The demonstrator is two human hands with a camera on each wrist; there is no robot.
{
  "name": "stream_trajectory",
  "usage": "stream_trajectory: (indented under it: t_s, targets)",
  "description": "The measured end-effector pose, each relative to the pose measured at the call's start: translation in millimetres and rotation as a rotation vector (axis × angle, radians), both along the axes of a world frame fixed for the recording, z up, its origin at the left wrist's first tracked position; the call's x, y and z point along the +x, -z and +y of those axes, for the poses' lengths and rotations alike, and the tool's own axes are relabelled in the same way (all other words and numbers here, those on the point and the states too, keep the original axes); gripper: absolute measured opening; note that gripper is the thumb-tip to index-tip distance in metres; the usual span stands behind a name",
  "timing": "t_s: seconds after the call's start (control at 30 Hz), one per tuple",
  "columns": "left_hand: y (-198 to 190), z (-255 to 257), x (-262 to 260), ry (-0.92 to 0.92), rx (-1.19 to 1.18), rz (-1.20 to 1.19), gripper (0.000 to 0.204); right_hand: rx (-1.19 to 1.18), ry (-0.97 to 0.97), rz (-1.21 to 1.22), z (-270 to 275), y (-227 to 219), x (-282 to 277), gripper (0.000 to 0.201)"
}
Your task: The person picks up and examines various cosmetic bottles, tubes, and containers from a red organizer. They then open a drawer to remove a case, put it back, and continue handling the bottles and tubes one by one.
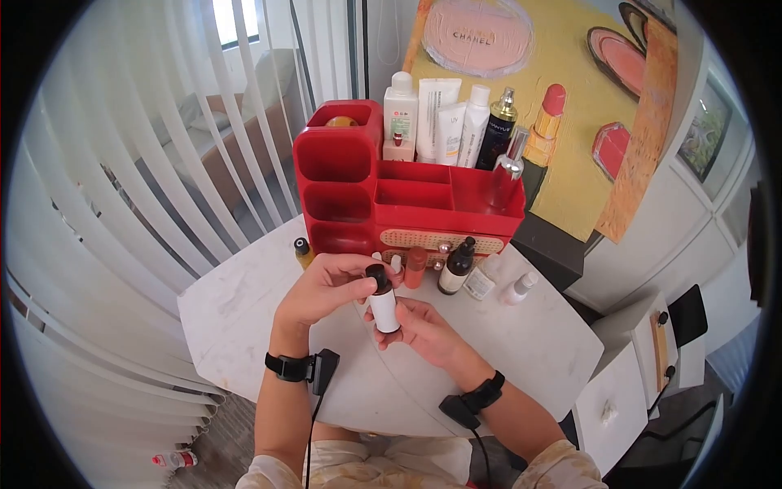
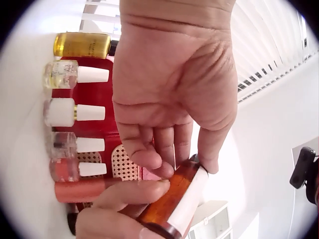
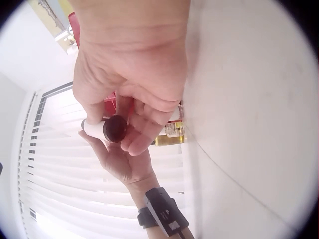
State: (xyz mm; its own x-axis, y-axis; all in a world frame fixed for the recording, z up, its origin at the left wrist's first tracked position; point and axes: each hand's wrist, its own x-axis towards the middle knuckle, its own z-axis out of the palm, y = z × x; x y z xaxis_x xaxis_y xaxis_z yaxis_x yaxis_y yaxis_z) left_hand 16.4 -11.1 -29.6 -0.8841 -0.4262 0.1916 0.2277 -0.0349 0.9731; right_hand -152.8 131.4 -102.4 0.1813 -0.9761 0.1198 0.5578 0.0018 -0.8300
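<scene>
Both hands are on a small amber bottle [image 1: 384, 314] with a white label and a black top, held tilted above the white table. My left hand [image 1: 330, 285] pinches the bottle's black cap [image 1: 376, 274] between thumb and fingers. Lower down, my right hand [image 1: 423, 328] grips the body, its thumb along the label. In the left wrist view, amber glass shows beside the white label [image 2: 188, 201], with fingers of the right hand [image 2: 124, 199] against it. The bottle's dark round base [image 3: 115, 129] faces the right wrist camera.
A red organizer [image 1: 336, 200] stands at the back of the marble-look table [image 1: 350, 391], with tubes and bottles behind it. Before it are a dark pump bottle [image 1: 456, 266], a coral tube [image 1: 415, 267], a clear bottle [image 1: 483, 278], a white-capped bottle [image 1: 520, 288] and several nail polish bottles [image 2: 62, 112].
</scene>
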Motion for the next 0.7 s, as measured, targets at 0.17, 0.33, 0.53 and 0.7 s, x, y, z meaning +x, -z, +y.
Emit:
stream_trajectory:
  t_s: [0.17,0.33,0.53,0.7]
  targets:
    - [11.3,-3.1,1.7,-0.094,-0.007,0.036,0.028,0.043,0.087,0.038,0.0,-0.1,1.5,0.043]
    - [18.3,-6.2,-3.2,-0.117,0.038,0.038,0.026,0.035,0.126,0.040,-1.3,-5.3,5.4,0.040]
    - [22.1,-9.9,1.2,-0.083,0.043,0.035,0.029,0.036,0.107,-0.003,-1.7,-2.1,3.3,0.037]
    - [23.6,-10.1,2.1,-0.060,0.050,0.039,0.030,0.028,0.090,-0.029,-1.2,-5.0,2.9,0.036]
